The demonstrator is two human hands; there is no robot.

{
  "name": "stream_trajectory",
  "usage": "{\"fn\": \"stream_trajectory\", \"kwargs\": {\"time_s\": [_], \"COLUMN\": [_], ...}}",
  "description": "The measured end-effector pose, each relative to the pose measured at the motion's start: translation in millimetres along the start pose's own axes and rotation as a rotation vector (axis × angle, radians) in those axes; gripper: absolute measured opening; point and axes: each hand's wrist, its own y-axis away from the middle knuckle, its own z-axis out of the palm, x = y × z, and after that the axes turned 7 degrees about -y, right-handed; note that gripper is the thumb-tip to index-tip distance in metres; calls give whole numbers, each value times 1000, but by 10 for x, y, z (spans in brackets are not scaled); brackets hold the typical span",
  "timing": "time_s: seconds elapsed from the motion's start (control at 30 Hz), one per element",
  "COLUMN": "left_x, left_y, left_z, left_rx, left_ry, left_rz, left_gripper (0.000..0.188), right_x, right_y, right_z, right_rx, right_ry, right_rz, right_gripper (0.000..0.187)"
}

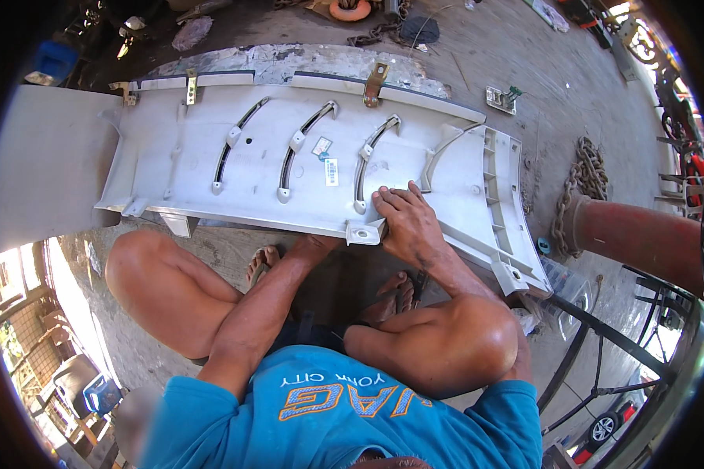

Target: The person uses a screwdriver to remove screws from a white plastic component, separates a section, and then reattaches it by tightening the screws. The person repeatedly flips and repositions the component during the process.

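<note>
A long white moulded panel (250, 168) lies across in front of my knees, its ribbed inner side up. Several curved slots with small screw bosses run across it, and metal brackets (375, 84) sit along its far edge. My right hand (409, 221) rests on the near part of the panel, fingers stretched over the surface beside a corner tab (363, 232). Under the near edge reaches my left hand (314, 245); its fingers are hidden by the panel. Two small labels (332, 172) are stuck near the panel's middle.
A grey sheet (51, 160) stands at the left end of the panel. To the right are a rusty chain (590, 172), a thick red pipe (641, 241) and a black metal frame (602, 336). A small metal piece (501, 100) lies on the concrete floor beyond.
</note>
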Motion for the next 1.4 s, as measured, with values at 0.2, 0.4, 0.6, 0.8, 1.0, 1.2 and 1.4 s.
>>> {"fn": "stream_trajectory", "kwargs": {"time_s": [0.2, 0.4, 0.6, 0.8, 1.0, 1.2, 1.4], "left_x": [2, -21, -8, 40, 86, 145, 181], "left_y": [19, -46, -62, -51, -44, -100, -138], "left_z": [-10, 55, 55, 41, -24, -101, -298], "left_rx": [13, 42, 31, 16, 2, -15, -68], "left_ry": [-114, -236, -165, -81, -42, 21, 155], "left_rz": [81, 133, 94, 58, 41, 27, -28], "left_gripper": [51, 51, 52, 54, 56, 57, 59], "right_x": [-29, -48, -91, -88, -105, -114, -59], "right_y": [-62, -61, -61, -23, -50, -76, -52], "right_z": [-115, -60, -61, -41, -58, -92, -92], "right_rx": [-24, 55, 46, 62, 55, 39, -12], "right_ry": [20, 4, -19, -35, -43, -11, -34], "right_rz": [1, 8, 35, 57, 57, 42, 52], "right_gripper": [60, 56, 56, 57, 57, 59, 65]}}
